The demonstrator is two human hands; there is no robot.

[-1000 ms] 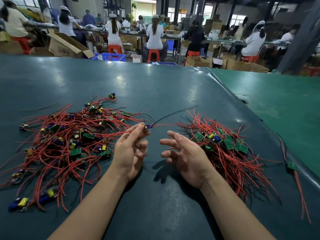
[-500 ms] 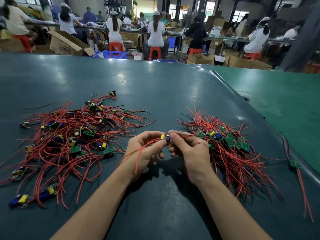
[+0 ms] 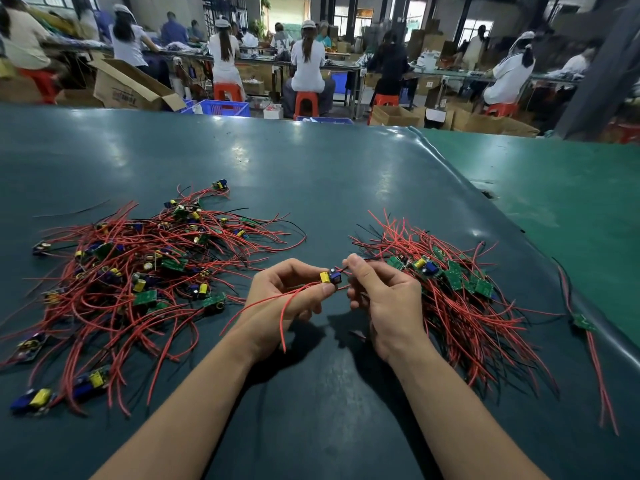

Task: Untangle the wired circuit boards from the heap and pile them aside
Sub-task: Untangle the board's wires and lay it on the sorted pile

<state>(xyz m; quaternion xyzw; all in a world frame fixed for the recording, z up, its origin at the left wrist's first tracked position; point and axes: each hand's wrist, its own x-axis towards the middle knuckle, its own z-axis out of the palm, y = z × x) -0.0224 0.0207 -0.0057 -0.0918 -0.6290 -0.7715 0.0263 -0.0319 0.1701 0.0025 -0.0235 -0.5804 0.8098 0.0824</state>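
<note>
Board held between both hands, mid-desk

Circuit board (image 3: pixel 331 277), small, with a yellow capacitor and a blue component, sits between my two hands above the dark green desk (image 3: pixel 311 188), toward its near edge. My left hand (image 3: pixel 287 292) grips the board with curled fingers and thumb; red wires (image 3: pixel 277 306) trail from it across my wrist and hang toward me. My right hand (image 3: pixel 384 299) pinches a lead at the board's right end between thumb and forefinger, the other fingers curled. The two hands nearly touch.

Tangled heap (image 3: pixel 138 271) of boards and red and black wires lies on the left part of the desk. Sorted pile (image 3: pixel 450 292) lies just right of my right hand, green boards grouped at its far end, wires fanning toward the near edge. One stray board (image 3: pixel 583 322) with wires lies apart at the desk's right edge.
</note>
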